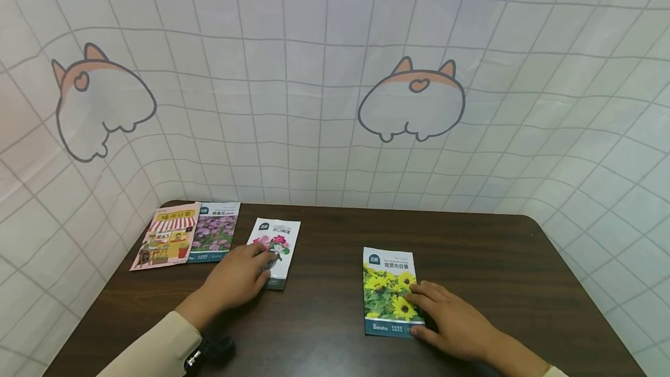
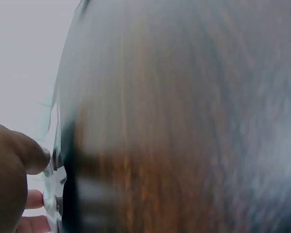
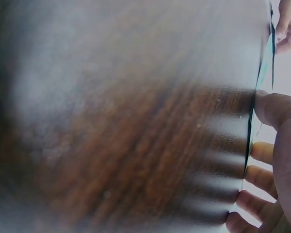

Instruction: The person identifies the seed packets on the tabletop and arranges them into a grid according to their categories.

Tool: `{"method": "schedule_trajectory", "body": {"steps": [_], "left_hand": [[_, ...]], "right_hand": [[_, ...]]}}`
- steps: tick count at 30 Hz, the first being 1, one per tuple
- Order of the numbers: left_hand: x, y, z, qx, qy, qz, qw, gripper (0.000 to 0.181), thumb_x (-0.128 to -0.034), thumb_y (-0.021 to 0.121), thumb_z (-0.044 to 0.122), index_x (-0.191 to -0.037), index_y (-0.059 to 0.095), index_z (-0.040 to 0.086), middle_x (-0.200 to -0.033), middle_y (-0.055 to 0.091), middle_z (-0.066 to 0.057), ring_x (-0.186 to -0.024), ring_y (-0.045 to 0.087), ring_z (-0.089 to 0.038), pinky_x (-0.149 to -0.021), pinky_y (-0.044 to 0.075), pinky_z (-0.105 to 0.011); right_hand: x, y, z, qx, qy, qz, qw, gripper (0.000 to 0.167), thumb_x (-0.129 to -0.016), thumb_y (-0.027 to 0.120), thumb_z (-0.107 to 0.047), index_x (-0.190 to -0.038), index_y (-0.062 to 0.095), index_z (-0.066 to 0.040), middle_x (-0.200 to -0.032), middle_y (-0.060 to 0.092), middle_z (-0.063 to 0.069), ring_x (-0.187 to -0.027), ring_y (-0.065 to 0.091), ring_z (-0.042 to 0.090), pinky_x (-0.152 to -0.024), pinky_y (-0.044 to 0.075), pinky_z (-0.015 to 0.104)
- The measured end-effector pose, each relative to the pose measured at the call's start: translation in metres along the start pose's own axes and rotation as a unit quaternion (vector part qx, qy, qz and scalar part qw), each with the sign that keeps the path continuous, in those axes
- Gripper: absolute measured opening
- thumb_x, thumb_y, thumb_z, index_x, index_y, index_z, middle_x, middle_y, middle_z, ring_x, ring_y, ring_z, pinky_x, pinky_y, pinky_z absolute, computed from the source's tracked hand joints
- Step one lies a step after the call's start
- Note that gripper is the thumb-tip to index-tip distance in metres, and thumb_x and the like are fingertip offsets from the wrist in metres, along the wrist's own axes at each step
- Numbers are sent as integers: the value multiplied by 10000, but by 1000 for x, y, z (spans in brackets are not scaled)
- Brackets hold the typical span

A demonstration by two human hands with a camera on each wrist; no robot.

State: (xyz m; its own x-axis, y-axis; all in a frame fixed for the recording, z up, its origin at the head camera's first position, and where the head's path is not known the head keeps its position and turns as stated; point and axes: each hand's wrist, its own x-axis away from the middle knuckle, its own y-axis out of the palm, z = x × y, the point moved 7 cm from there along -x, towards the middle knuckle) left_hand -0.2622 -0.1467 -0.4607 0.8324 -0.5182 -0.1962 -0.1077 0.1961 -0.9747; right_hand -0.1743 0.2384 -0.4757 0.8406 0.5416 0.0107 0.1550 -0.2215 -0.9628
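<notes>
My left hand (image 1: 235, 277) rests on the lower left part of a white seed packet with pink flowers (image 1: 281, 249), fingers lying over its picture. In the left wrist view, the thumb and fingertips of this hand (image 2: 9, 179) touch the edge of a shiny packet (image 2: 52, 194). At the right edge of a packet with yellow flowers (image 1: 384, 298), my right hand (image 1: 458, 322) has its fingertips on the picture and its thumb at the lower corner. The right wrist view has the fingers of this hand (image 3: 271, 170) spread along a thin edge.
At the back left of the dark wooden table (image 1: 324, 319) lie a pink packet with a shop drawing (image 1: 166, 237) and a packet with purple flowers (image 1: 214, 234), side by side. A white grid-patterned curtain (image 1: 314, 98) surrounds the table's back and sides.
</notes>
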Motion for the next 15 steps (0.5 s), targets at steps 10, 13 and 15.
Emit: {"method": "schedule_trajectory", "body": {"steps": [10, 13, 15], "left_hand": [[6, 1, 11, 253, 10, -163, 9995, 376, -919, 760, 222, -1284, 704, 155, -1208, 632, -92, -1090, 607, -290, -907, 529, -508], [8, 1, 15, 319, 68, -228, 9992, 405, -921, 768, 250, -1304, 695, 140, -1230, 623, -92, -1138, 583, -294, -953, 510, -503], [9, 1, 17, 342, 89, -254, 9991, 429, -920, 774, 279, -1314, 692, 130, -1235, 617, -88, -1171, 561, -296, -985, 492, -506]], "right_hand": [[0, -1, 0, -6, -16, 0, 10000, 647, -994, 538, -626, -1466, 564, -184, -1545, 469, 77, -1420, 424, 377, -1059, 435, 601], [-1, -2, 0, 23, -39, 18, 10000, 647, -994, 536, -627, -1463, 566, -184, -1540, 474, 75, -1415, 431, 375, -1057, 439, 597], [-1, -2, 0, 44, -43, 16, 10000, 648, -993, 531, -632, -1462, 567, -185, -1539, 476, 72, -1413, 434, 373, -1056, 441, 595]]}}
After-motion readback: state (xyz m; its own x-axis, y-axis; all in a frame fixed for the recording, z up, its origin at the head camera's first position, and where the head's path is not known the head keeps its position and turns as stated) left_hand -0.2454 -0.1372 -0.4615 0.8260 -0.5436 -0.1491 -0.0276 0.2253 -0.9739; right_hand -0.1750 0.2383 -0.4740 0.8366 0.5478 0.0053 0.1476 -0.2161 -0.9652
